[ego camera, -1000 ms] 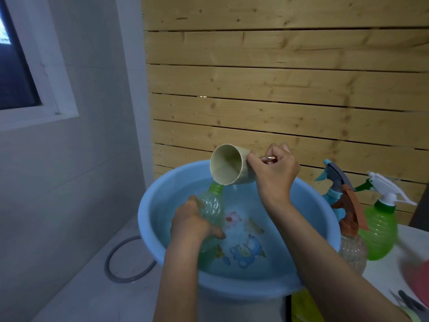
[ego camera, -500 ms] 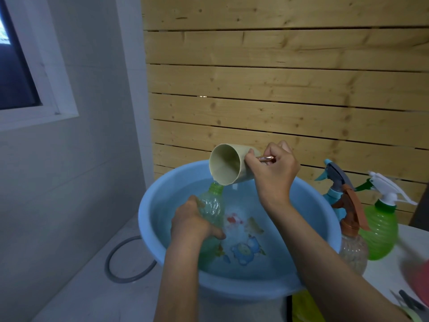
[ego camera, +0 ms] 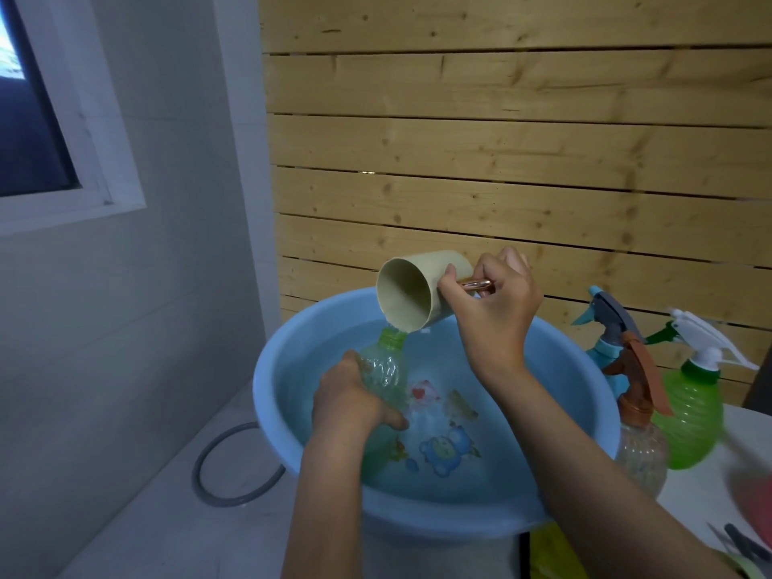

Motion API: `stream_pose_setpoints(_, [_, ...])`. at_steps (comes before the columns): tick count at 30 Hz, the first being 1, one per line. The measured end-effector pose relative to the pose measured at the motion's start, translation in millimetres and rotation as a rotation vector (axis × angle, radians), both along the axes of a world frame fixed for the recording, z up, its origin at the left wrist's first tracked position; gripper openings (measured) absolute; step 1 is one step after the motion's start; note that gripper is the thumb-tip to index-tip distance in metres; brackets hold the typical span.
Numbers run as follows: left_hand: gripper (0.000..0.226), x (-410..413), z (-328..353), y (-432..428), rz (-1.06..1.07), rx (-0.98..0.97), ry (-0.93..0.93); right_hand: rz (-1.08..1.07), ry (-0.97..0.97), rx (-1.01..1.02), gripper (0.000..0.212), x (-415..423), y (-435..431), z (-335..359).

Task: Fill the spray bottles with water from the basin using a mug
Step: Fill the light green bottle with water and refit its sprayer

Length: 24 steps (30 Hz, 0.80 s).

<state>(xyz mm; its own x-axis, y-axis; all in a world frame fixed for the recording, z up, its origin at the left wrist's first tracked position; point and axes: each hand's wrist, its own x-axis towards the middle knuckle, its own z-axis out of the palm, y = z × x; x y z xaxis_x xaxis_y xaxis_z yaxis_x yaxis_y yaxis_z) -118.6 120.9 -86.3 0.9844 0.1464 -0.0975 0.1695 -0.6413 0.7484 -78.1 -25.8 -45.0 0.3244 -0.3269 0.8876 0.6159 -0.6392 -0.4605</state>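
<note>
Stage, by judgement: mid-fill of one bottle, the rest unconfirmed.

Left grip (ego camera: 355,407) clamped round open bottle (ego camera: 384,369), held tilted over the water in the left half of basin (ego camera: 267,394). Mug (ego camera: 407,290) tipped, lip just above the bottle neck. Right grip (ego camera: 497,319) clamped on the mug handle. Pouring likely under way; stream too faint to confirm. Fill level not readable; bottle base hidden behind left grip. Spray head for it not in view.

On table (ego camera: 689,507), just beside the basin's right rim, heads fitted: blue sprayer (ego camera: 599,353), body mostly hidden; clear sprayer (ego camera: 639,449); green sprayer (ego camera: 689,415). Filled or empty: cannot tell.

Probably left: top up, cap, check the others.

At the table's right edge: blurred red thing (ego camera: 752,503), dark tool (ego camera: 747,545), both cut off.
</note>
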Motion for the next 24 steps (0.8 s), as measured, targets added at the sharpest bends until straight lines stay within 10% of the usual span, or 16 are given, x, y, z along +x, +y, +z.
stream_pose_setpoints(24, [0.082, 3, -2, 1, 0.001, 0.026, 0.023, -0.043, -0.273, -0.292, 0.037, -14, 11, 4])
